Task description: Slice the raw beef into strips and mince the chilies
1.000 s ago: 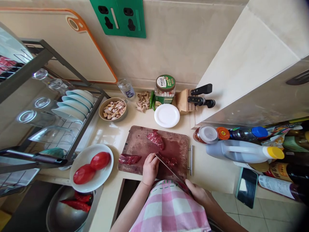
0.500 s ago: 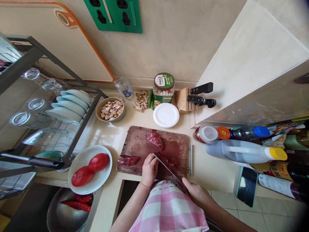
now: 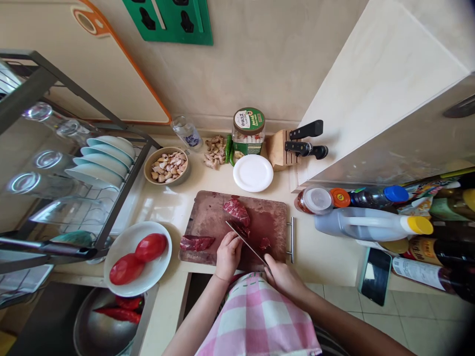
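Observation:
My right hand (image 3: 284,278) is wrapped round the handle of a kitchen knife (image 3: 249,244), whose blade slants up and left across the cutting board (image 3: 211,215). Beside the blade, my left hand (image 3: 227,254) has its fingers curled and pressed together on a piece of raw meat, mostly hidden by the fingers and knife. Some of that dark red meat shows past the blade. A marbled chunk of meat (image 3: 237,211) lies higher on the board, and a long strip of meat (image 3: 196,243) rests at its left edge. A small meat scrap (image 3: 264,243) sits right of the blade.
Left of the board stands a plate (image 3: 166,247) with two peeled tomatoes. Behind are a bowl of garlic (image 3: 168,168), ginger (image 3: 215,152), green chillies (image 3: 228,150), a white plate (image 3: 253,173) and a knife block (image 3: 276,150). Bottles and a phone (image 3: 375,277) line the right side.
The knife and my right hand have shifted left and slightly up. The small meat scrap now lies apart, right of the blade. My left hand stays close to the blade. The view has shifted slightly.

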A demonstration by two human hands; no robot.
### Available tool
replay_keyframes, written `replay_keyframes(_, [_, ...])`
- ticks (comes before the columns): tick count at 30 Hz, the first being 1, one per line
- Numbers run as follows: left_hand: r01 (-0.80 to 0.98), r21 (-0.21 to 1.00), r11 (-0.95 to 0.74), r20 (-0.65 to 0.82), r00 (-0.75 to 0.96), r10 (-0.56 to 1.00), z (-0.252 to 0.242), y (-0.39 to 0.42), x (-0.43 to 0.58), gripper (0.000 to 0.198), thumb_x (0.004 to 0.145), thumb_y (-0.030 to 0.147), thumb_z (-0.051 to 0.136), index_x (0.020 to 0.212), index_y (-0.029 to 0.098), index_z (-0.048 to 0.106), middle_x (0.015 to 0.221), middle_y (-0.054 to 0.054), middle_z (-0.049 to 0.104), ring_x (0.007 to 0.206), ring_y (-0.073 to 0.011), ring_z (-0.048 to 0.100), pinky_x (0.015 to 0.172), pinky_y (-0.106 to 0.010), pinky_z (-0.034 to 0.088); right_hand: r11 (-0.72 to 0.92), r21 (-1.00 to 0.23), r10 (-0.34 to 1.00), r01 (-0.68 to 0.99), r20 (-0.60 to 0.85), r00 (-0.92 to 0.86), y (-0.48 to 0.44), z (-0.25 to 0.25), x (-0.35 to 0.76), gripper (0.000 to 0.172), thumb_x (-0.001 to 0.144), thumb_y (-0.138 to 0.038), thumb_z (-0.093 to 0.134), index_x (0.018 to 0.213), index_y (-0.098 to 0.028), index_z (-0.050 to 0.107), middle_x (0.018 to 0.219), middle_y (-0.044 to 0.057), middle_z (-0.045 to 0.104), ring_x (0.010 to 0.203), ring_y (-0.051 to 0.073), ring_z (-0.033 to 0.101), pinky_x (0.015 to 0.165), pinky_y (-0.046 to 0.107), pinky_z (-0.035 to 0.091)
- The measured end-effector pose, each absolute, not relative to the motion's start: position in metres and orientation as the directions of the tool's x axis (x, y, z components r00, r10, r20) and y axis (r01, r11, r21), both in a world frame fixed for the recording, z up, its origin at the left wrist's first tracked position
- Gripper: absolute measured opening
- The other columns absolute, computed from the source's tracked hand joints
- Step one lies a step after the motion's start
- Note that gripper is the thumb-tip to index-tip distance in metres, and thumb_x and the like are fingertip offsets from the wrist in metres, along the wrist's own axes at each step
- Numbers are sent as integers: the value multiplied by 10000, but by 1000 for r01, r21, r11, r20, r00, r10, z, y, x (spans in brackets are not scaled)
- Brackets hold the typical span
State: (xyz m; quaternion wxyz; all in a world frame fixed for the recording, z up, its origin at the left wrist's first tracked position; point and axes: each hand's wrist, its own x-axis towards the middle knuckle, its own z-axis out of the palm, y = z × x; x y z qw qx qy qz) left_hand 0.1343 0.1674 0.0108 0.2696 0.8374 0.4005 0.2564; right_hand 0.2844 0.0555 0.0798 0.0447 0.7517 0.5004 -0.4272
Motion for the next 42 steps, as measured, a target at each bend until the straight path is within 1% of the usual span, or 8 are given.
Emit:
replay_keyframes(4, [517, 649, -558, 216, 578, 787, 10, 166, 132, 178, 849, 204, 471, 900, 202, 642, 947, -50, 625, 888, -156, 595, 788, -293, 515, -436, -367, 740, 822, -666, 95, 62, 74, 282, 226, 870, -266, 340, 1048, -238, 476, 823, 29, 668, 687, 148, 607, 547, 209, 300])
replay_keyframes(8, [538, 626, -564, 222, 570, 791, 9, 164, 131, 176, 850, 229, 480, 926, 214, 638, 985, -52, 609, 903, -158, 591, 798, -293, 508, -478, -427, 745, 768, -660, 97, 19, 74, 298, 254, 882, -303, 292, 1023, -216, 484, 793, 43, 668, 693, 166, 617, 534, 215, 301])
replay_keyframes(11, [561, 628, -539, 199, 554, 808, 9, 163, 131, 179, 852, 256, 479, 906, 207, 642, 975, -54, 595, 864, -147, 596, 776, -272, 510, -524, -484, 758, 701, -640, 125, -6, 79, 306, 309, 886, -326, 262, 1058, -199, 486, 809, 58, 669, 721, 177, 625, 549, 217, 332])
replay_keyframes(17, [561, 617, -553, 211, 559, 802, 8, 164, 131, 188, 858, 244, 464, 920, 212, 639, 973, -51, 603, 875, -151, 593, 781, -280, 509, -521, -501, 767, 692, -630, 122, -4, 90, 297, 338, 877, -367, 280, 1052, -218, 529, 850, 59, 667, 762, 199, 625, 585, 231, 370])
replay_keyframes(23, [554, 616, -560, 214, 567, 796, 5, 165, 131, 190, 857, 218, 460, 935, 213, 633, 984, -49, 609, 902, -156, 582, 806, -298, 502, -552, -467, 734, 691, -665, 138, -7, 90, 298, 314, 872, -355, 303, 1075, -258, 521, 846, 31, 665, 761, 180, 617, 575, 219, 356])
replay_keyframes(32, [538, 663, -520, 180, 560, 809, 8, 166, 134, 182, 856, 211, 463, 909, 205, 637, 963, -43, 616, 874, -144, 595, 781, -273, 507, -492, -425, 712, 759, -699, 70, 26, 88, 297, 268, 862, -292, 340, 1064, -232, 507, 786, 38, 674, 678, 177, 613, 519, 224, 261])
replay_keyframes(38, [538, 657, -527, 188, 561, 806, 9, 165, 134, 179, 853, 205, 468, 898, 209, 641, 973, -42, 618, 906, -148, 590, 798, -266, 501, -481, -437, 702, 760, -711, 35, 15, 88, 300, 304, 884, -335, 283, 1054, -203, 499, 836, 83, 677, 727, 200, 625, 522, 237, 274])
replay_keyframes(42, [557, 663, -501, 169, 541, 824, 8, 166, 134, 179, 851, 202, 470, 880, 202, 646, 960, -38, 622, 868, -142, 597, 773, -257, 507, -445, -403, 721, 800, -691, 53, 37, 84, 291, 266, 880, -290, 303, 1056, -214, 488, 797, 55, 673, 673, 170, 604, 514, 227, 255])
